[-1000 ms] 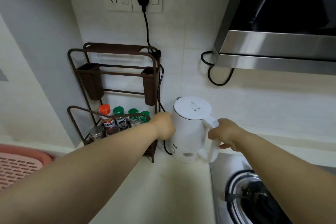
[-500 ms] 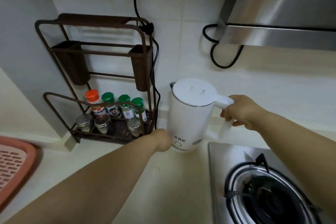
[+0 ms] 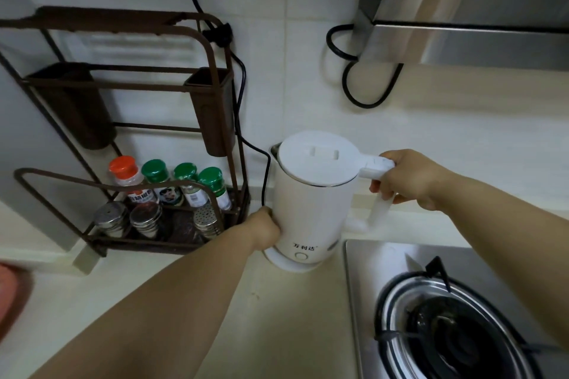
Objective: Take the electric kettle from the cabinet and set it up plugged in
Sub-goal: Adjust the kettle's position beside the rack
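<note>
Home kitchen. Evidence: gas hob (image 3: 455, 329) with burner ring, near right, set in a cream countertop (image 3: 271, 317). Stainless range hood (image 3: 468, 40) above it, far right. White tiled wall (image 3: 308, 49) behind. Brown wire spice rack (image 3: 123, 120) far left, holding seasoning bottles (image 3: 172, 181) and metal shakers (image 3: 144, 218). White electric kettle (image 3: 308, 203) on the counter, black cord (image 3: 240, 95) running up the wall.

Soft, even indoor light with faint shadows. Glare streaks the steel range hood (image 3: 462, 40) at far right. Wide-angle bending curves the edges; the pink object (image 3: 10, 301) at near left is blurred.
</note>
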`<state>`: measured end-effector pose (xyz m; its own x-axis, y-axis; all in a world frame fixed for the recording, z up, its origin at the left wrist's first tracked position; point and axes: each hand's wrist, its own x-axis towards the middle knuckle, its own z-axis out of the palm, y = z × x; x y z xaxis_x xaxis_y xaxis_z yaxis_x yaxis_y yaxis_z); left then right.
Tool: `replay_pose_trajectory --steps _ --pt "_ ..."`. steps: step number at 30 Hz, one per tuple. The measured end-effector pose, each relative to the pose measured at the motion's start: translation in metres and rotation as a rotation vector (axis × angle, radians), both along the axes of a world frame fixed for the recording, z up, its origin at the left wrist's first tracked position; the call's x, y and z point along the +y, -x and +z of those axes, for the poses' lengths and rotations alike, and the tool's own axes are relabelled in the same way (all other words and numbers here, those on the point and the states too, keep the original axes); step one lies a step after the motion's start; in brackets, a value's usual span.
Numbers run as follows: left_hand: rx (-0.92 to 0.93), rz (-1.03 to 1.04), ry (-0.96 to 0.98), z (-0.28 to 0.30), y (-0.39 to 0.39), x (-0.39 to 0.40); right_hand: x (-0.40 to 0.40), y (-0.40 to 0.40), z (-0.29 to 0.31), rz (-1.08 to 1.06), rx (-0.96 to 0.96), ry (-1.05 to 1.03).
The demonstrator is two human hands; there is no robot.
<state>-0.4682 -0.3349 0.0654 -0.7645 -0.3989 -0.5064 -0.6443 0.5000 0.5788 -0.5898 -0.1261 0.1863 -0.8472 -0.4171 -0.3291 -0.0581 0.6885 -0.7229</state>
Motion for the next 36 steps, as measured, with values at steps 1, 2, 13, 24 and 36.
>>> replay_pose_trajectory --steps 1,2,13,24,36 --pt "0.023 0.006 -0.026 0.000 0.001 0.000 0.002 0.000 0.000 -0.004 0.000 0.004" --pt "0.040 0.010 -0.046 0.001 0.002 -0.001 0.003 0.000 -0.001 -0.005 -0.001 0.009" --pt "-0.075 0.017 0.097 -0.014 -0.008 0.015 -0.002 -0.002 0.001 0.027 0.005 0.039" --pt "0.035 0.035 -0.023 -0.019 -0.003 0.010 0.008 0.003 -0.001 0.017 0.014 0.039" --pt "0.054 0.320 -0.313 -0.023 -0.015 0.032 0.011 -0.005 -0.004 0.040 0.007 0.026"
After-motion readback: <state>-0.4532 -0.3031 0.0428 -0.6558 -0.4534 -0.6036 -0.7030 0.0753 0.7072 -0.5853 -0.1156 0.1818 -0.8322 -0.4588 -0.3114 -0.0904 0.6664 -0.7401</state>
